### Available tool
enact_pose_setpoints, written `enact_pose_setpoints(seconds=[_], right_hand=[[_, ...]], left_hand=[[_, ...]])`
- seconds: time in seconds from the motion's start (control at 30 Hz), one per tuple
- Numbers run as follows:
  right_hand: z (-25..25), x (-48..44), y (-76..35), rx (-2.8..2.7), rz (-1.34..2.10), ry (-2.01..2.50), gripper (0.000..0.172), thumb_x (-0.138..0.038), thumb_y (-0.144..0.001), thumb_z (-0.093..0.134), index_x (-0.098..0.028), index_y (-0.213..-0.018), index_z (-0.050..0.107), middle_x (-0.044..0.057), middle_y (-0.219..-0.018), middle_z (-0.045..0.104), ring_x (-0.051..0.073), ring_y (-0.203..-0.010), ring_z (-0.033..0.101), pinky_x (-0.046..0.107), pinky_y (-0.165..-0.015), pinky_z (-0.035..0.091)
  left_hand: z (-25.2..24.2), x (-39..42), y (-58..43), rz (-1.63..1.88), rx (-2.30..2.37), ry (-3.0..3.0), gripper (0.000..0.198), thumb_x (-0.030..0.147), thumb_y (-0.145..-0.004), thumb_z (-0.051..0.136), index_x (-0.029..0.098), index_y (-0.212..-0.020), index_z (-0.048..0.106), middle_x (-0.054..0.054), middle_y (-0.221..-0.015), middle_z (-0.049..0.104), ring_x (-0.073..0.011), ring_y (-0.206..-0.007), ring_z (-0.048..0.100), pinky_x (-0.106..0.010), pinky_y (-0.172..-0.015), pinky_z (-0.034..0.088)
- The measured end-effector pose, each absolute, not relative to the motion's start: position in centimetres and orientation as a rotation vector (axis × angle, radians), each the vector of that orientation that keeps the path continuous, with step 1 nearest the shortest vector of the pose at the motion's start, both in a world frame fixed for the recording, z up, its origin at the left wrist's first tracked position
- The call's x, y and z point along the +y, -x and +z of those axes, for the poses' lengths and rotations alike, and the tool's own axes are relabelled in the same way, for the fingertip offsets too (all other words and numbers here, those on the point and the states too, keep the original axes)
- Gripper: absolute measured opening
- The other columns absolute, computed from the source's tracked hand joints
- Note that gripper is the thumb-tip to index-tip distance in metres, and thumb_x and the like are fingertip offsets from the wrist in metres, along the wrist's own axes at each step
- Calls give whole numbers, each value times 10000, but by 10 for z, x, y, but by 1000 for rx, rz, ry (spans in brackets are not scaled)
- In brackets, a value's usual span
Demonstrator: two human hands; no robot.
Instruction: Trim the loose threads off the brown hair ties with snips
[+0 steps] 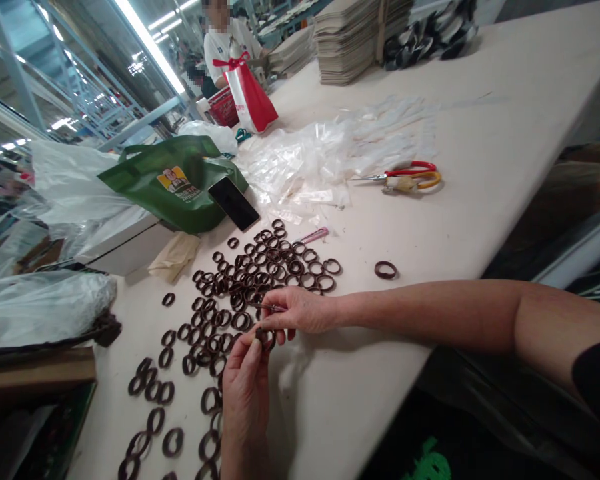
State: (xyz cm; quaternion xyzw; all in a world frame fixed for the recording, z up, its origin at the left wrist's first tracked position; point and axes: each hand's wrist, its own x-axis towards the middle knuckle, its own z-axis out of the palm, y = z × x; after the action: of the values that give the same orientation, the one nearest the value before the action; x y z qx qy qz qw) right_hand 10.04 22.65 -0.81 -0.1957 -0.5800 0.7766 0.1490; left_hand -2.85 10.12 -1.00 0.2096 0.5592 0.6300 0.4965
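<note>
My left hand [245, 377] pinches a dark brown ring [267, 339] between thumb and fingers. Right beside it, my right hand [303, 311] is closed on a thin, dark, pointed tool [273, 307], whose exact kind is hard to make out. The fingers of both hands nearly meet at the held ring. Many loose brown rings [260, 267] lie in a spread pile on the pale table [360, 373] around and beyond my hands. A single ring [385, 270] lies apart, beyond my right forearm.
Red-and-yellow-handled scissors [413, 177] and clear plastic bags [310, 157] lie farther back. A pink-handled tool [314, 235] touches the pile's far side. A phone [234, 203] leans on a green bag [175, 180]. Stacked grey sheets [345, 43] and a person [230, 40] are behind.
</note>
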Motion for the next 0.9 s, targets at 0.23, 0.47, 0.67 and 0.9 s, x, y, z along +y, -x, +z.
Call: enact_pose_setpoints(seconds=[0.23, 0.47, 0.67, 0.9], right_hand=[[-11, 223, -99, -1713, 1994, 670, 272, -334, -780, 743, -159, -731, 540, -68, -575, 539, 68, -489, 503, 173, -458, 390], [1, 234, -111, -2086, 1537, 657, 280, -414, -865, 664, -152, -788, 600, -29, -651, 574, 91, -598, 487, 202, -575, 352], [10, 240, -121, -2380, 1016, 638, 288, -393, -945, 528, -168, -782, 601, 3, -687, 598, 115, -605, 466, 242, -594, 296], [4, 235, -121, -2486, 825, 503, 295, -390, -891, 599, -172, -693, 577, 7, -696, 618, 124, -629, 511, 243, -569, 270]], left_hand=[[-13, 100, 30, 1542, 1385, -441, 282, 349, -603, 883, 175, -738, 706, -33, -829, 733, -125, -772, 680, -226, -782, 550], [-13, 98, 30, 1599, 1541, -449, 341, 388, -569, 888, 172, -763, 708, -18, -754, 709, -107, -688, 641, -203, -691, 525], [-18, 97, 36, 1608, 1762, -490, 354, 413, -559, 863, 166, -753, 698, 7, -679, 661, -92, -635, 575, -196, -644, 471], [-15, 91, 36, 1428, 1938, -710, 343, 449, -637, 805, 158, -782, 695, 4, -669, 635, -111, -631, 551, -221, -632, 454]])
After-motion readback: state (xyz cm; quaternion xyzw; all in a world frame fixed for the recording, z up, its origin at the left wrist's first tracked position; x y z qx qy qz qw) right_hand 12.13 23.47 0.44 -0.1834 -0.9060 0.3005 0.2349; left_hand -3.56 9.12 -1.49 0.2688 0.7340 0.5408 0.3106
